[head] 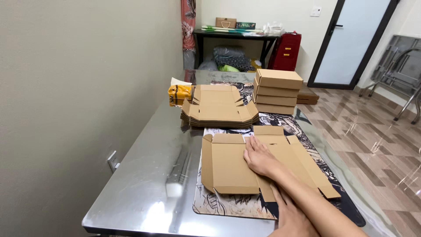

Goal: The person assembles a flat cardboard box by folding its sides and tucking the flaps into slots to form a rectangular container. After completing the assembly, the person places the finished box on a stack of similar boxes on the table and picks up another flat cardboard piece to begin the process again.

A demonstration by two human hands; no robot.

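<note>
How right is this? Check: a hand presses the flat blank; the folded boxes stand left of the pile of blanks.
Wrong: head view shows the folded boxes right of the pile of blanks, not left; the hand does press the flat blank.

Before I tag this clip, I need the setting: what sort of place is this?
Probably a home room used for packing: flat cardboard blanks and folded boxes on a steel table, tiled floor, glass door.
</note>
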